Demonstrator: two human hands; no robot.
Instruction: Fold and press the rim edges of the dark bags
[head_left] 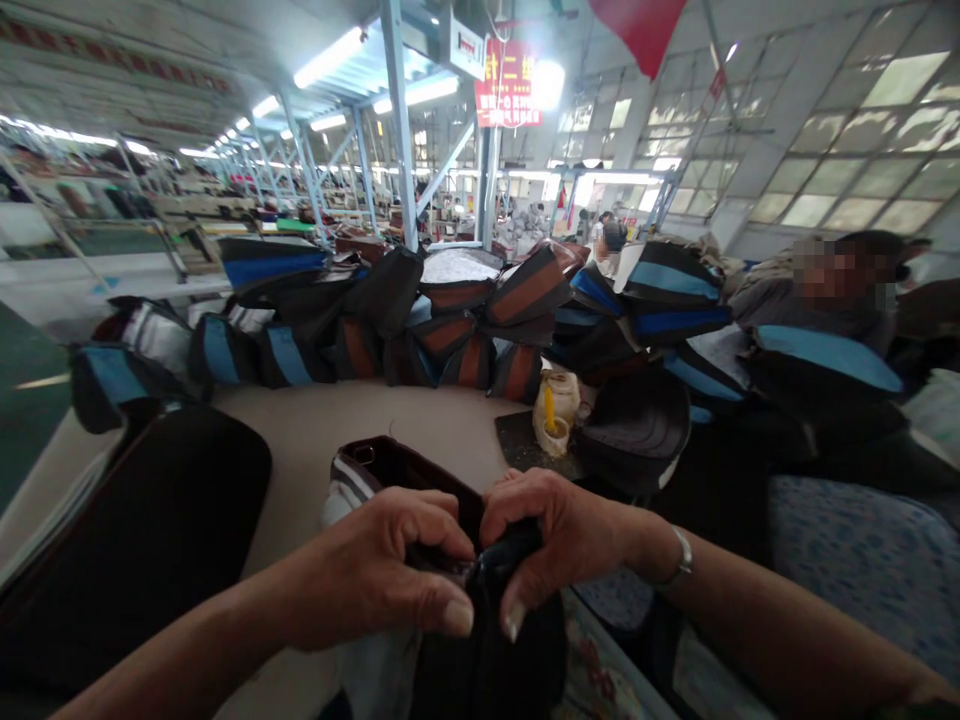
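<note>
Both my hands grip one dark bag (390, 470) with a brown rim and a white-and-black striped side, lying on the beige table (322, 440) in front of me. My left hand (382, 575) pinches the bag's black fabric edge between thumb and fingers. My right hand (559, 535), with a bracelet on its wrist, grips the same black edge just to the right, thumb tips nearly touching. The lower part of the bag is hidden under my hands.
A long heap of finished bags (465, 320) with blue or brown stripes rings the table's far side. A small glue pot with a yellow brush (553, 415) stands beside a dark cap-shaped piece (637, 430). A black bag (150, 520) lies left. A person (840, 300) sits right.
</note>
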